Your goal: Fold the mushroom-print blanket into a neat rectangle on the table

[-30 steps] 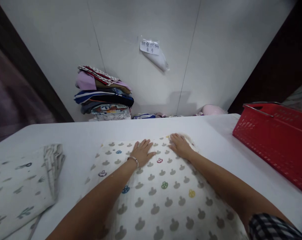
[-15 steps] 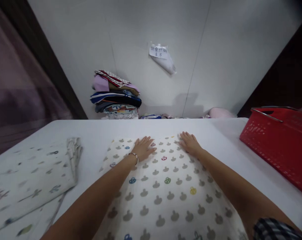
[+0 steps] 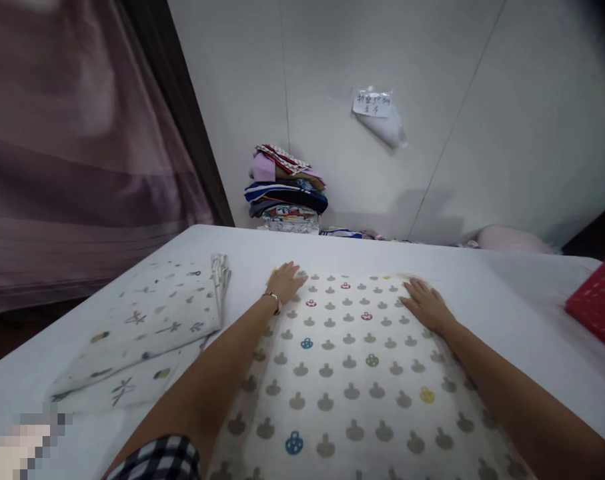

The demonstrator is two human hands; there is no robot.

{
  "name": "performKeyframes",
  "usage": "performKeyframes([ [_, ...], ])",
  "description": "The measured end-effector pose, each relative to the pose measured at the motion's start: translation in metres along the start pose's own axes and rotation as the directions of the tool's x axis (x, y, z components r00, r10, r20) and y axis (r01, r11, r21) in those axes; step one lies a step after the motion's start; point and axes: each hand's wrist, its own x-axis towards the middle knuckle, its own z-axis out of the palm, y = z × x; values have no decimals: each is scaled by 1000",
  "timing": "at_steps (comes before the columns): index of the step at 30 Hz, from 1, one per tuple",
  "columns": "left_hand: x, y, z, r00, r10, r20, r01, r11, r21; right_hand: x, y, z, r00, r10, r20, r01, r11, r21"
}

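Observation:
A white cloth printed with grey and coloured mushroom shapes (image 3: 347, 373) lies spread on the white table (image 3: 487, 293) in front of me. My left hand (image 3: 285, 281) rests flat at the cloth's far left corner, fingers stretched out, a thin bracelet on the wrist. My right hand (image 3: 425, 305) lies flat near the cloth's far right edge, fingers spread. Neither hand holds anything.
A folded white cloth with small plant prints (image 3: 152, 320) lies to the left on the table. A red plastic basket (image 3: 597, 300) stands at the right edge. A pile of folded clothes (image 3: 285, 190) sits against the wall, with a paper note (image 3: 372, 105) above. A purple curtain (image 3: 72, 153) hangs left.
Both hands have slid apart across the mushroom cloth, the left one to its left corner, the right one toward the right edge. My view has turned left, so the basket is mostly out of sight.

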Motion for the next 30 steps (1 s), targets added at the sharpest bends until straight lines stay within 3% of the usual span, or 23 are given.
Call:
performKeyframes([
  [3, -4, -16, -18, 952, -286, -112, 282, 958, -56, 0, 2, 2, 1000, -6, 0, 6, 1000, -5],
  [6, -6, -31, -29, 896, -440, 64, 444, 892, -87, 0, 3, 3, 1000, -5, 0, 5, 1000, -8],
  [9, -5, -37, -29, 890, -416, 186, 432, 900, -59, 0, 3, 3, 1000, 0, 7, 0, 1000, -14],
  [15, -7, -39, -17, 921, -384, 60, 386, 923, -16, 0, 5, 4, 1000, 5, 27, -4, 1000, -21],
  [21, -15, -46, -32, 912, -375, 167, 400, 902, -162, 3, 8, 7, 1000, 4, 14, -4, 1000, -25],
  [26, -67, -48, -47, 891, -376, 256, 427, 884, -190, -3, -8, -10, 992, 81, 98, -81, 997, 2],
  [30, -130, -44, -50, 877, -393, 275, 451, 871, -194, -39, -30, -23, 994, 93, 65, -96, 994, 48],
])
